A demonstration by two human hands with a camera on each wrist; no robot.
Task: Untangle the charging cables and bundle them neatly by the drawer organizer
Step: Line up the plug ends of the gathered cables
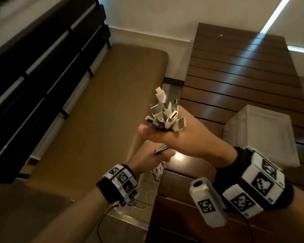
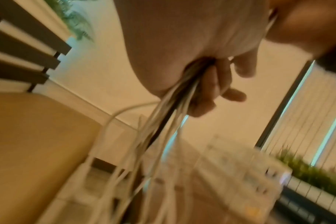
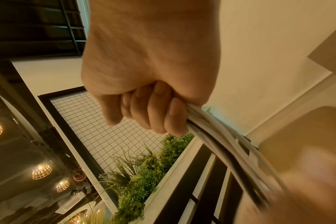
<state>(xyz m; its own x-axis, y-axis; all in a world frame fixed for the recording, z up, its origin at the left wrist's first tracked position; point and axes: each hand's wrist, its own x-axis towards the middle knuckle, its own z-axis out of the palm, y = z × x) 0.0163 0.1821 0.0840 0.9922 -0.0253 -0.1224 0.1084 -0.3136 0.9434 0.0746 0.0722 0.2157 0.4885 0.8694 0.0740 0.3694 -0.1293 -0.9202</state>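
Above the table's left edge, my right hand grips a bunch of white charging cables in a fist. Their plugs fan upward out of the top of it. In the right wrist view the fingers are curled round the cables, which run down and to the right. Just below, my left hand holds the same strands; its fingers close round the cables. Loose white cable hangs below the left hand. The clear plastic drawer organizer stands on the table to the right.
The dark slatted wooden table fills the right side. To the left is a bench with a tan cushion and a dark slatted backrest. A pale wall lies beyond. Green plants show in the right wrist view.
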